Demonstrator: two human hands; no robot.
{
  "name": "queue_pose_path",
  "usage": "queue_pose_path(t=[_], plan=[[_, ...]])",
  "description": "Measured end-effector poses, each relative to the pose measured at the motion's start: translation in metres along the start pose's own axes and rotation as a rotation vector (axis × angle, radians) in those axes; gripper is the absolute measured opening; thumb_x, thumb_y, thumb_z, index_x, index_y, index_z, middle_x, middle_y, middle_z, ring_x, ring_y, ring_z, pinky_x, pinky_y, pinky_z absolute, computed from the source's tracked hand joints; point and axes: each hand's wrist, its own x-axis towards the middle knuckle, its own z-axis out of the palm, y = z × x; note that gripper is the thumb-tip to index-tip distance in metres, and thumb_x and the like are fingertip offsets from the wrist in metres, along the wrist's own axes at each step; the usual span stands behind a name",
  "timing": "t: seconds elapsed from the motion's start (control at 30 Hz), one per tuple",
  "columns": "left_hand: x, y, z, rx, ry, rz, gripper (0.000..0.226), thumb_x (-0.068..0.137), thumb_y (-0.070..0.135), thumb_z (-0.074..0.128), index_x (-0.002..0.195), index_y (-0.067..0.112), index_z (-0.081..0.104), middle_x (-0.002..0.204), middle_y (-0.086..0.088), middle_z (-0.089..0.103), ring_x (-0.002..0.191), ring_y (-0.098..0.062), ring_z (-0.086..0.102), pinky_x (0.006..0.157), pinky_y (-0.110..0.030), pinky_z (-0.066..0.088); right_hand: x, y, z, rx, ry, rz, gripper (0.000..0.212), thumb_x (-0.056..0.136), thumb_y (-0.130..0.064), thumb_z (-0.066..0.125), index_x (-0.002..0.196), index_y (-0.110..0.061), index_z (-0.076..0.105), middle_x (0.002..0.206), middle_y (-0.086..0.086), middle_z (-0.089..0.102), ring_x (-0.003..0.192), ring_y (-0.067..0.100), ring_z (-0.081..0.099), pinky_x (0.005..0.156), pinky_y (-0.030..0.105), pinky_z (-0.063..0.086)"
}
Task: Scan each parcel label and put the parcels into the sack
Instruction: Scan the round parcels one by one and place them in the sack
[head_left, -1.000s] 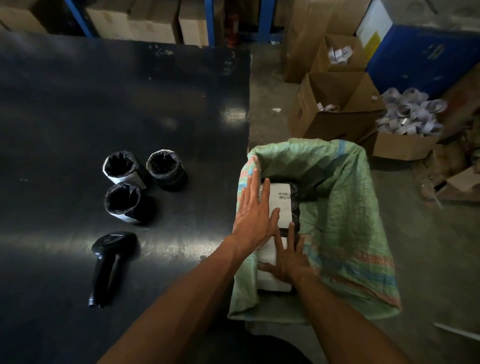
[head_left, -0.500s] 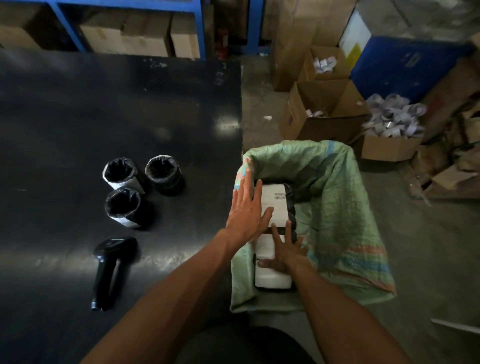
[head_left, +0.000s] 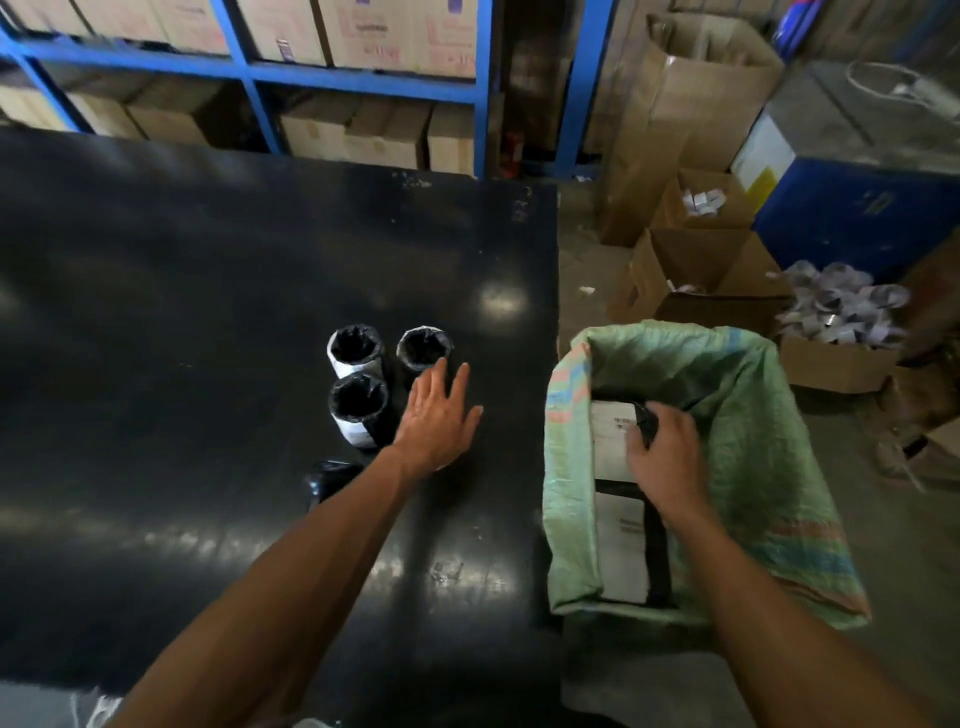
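Three black-wrapped cylindrical parcels stand upright on the black table (head_left: 208, 291): one at the back left (head_left: 355, 351), one at the back right (head_left: 424, 347), one in front (head_left: 359, 409). My left hand (head_left: 435, 415) hovers open over the table just right of them, fingers straight. The green woven sack (head_left: 748, 431) stands open beside the table's right edge. Inside lie two black parcels with white labels, a far one (head_left: 610, 439) and a near one (head_left: 621, 551). My right hand (head_left: 662, 452) is in the sack, fingers curled on the far parcel's black wrap. The black scanner (head_left: 327, 480) lies partly hidden behind my left forearm.
Open cardboard boxes (head_left: 696, 275) and a pile of crumpled label scraps (head_left: 841, 306) sit on the floor behind the sack. A blue bin (head_left: 852, 208) stands at the back right. Blue shelving (head_left: 363, 78) with cartons runs behind the table.
My left hand left the sack and moved left over the table toward the standing parcels. My right hand shifted up from the near parcel onto the far one. The view tilted up.
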Motion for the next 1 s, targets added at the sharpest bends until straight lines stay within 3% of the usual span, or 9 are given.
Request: queue_pose_path(t=[0.17,0.27,0.4,0.67,0.83,0.9,1.0], plan=[[-0.004,-0.075,-0.025,0.118,-0.031,-0.012,0.065,0.091,0.036,0.055,0.145,0.002,0.045,0.143,-0.034,0.042,0.127,-0.054,0.043,0.107,-0.058,0.037,-0.021,-0.087,0.006,0.091,0.119,-0.355,0.030,0.094,-0.026,0.068,0.122,-0.013,0.066,0.122,0.010,0.061,0.110,0.029,0.063,0.093,0.042,0.053],[-0.006,-0.109,-0.042,0.220,-0.072,0.063,0.064,0.090,0.030,0.065,0.147,0.006,0.045,0.145,-0.031,0.041,0.128,-0.051,0.041,0.108,-0.055,0.036,-0.047,-0.136,0.031,0.095,-0.106,-0.444,0.034,0.094,-0.032,0.067,0.127,-0.021,0.064,0.124,0.003,0.060,0.110,0.024,0.065,0.087,0.043,0.056],[-0.003,-0.145,-0.058,0.263,-0.123,0.158,0.068,0.093,0.033,0.060,0.154,0.017,0.034,0.155,-0.023,0.030,0.137,-0.045,0.032,0.114,-0.049,0.029,-0.088,-0.187,0.071,0.010,-0.410,-0.496,0.045,0.094,-0.050,0.059,0.135,-0.033,0.054,0.131,-0.004,0.055,0.110,0.021,0.067,0.090,0.041,0.055],[0.018,-0.190,-0.073,0.406,-0.372,0.447,0.095,0.079,0.040,0.073,0.156,0.044,0.017,0.166,-0.009,0.001,0.146,-0.036,0.016,0.117,-0.044,0.030,-0.146,-0.257,0.139,-0.186,-0.751,-0.302,0.081,0.088,-0.071,0.053,0.155,-0.032,0.029,0.148,0.008,0.047,0.135,0.034,0.050,0.106,0.049,0.040],[0.028,-0.189,-0.066,0.577,-0.456,0.629,0.102,0.082,0.028,0.073,0.157,0.044,0.006,0.165,-0.016,-0.010,0.151,-0.039,0.001,0.123,-0.044,0.018,-0.168,-0.280,0.169,-0.198,-0.830,-0.128,0.100,0.078,-0.081,0.054,0.157,-0.028,0.021,0.146,0.013,0.055,0.132,0.037,0.054,0.104,0.050,0.040],[0.030,-0.190,-0.059,0.592,-0.429,0.663,0.100,0.084,0.024,0.071,0.157,0.043,0.005,0.164,-0.019,-0.006,0.150,-0.041,0.002,0.122,-0.045,0.020,-0.174,-0.286,0.180,-0.149,-0.842,-0.050,0.103,0.080,-0.077,0.058,0.159,-0.028,0.014,0.146,0.012,0.054,0.132,0.038,0.054,0.105,0.049,0.040],[0.030,-0.191,-0.052,0.536,-0.369,0.690,0.088,0.087,0.021,0.068,0.156,0.043,0.018,0.160,-0.024,0.010,0.145,-0.045,0.015,0.115,-0.049,0.033,-0.183,-0.290,0.192,0.032,-0.780,0.092,0.093,0.086,-0.054,0.069,0.158,-0.032,0.015,0.138,0.010,0.060,0.126,0.035,0.058,0.105,0.045,0.048]])
